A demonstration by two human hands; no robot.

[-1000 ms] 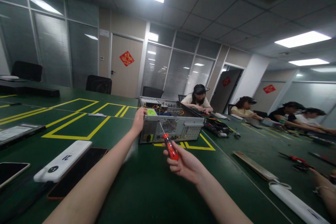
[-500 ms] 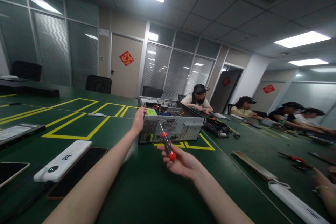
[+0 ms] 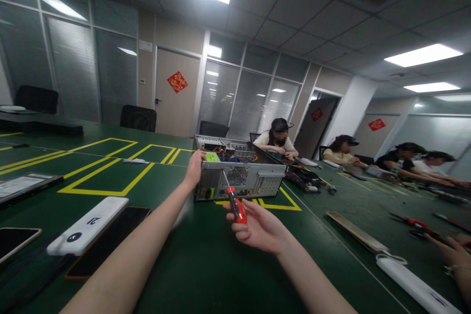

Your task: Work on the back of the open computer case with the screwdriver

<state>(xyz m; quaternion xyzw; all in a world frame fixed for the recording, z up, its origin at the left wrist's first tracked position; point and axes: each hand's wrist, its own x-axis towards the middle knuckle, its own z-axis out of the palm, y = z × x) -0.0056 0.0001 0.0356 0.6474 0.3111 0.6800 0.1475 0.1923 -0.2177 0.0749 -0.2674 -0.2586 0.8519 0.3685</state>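
Note:
A computer case (image 3: 253, 180) lies on the green table with its top side off, cables and parts showing inside. My left hand (image 3: 195, 167) is closed on its left corner, beside a yellow-green label (image 3: 212, 157). In my right hand (image 3: 253, 228) is a screwdriver (image 3: 235, 204) with a red and black handle. Its shaft points up and away, and the tip reaches the perforated rear panel near the fan grille (image 3: 237, 175). Whether the tip sits in a screw is too small to tell.
A white power bank (image 3: 88, 225) and a dark phone (image 3: 110, 240) lie left of my forearm, with a hard drive (image 3: 29, 186) further left. Right of the case are a black tool pouch (image 3: 305, 179) and a long tray (image 3: 356, 232). Another person's hand (image 3: 456, 255) is at the right edge.
My right hand has turned and shifted slightly right, its fingers in a new position on the screwdriver handle. The left hand and the case stay put.

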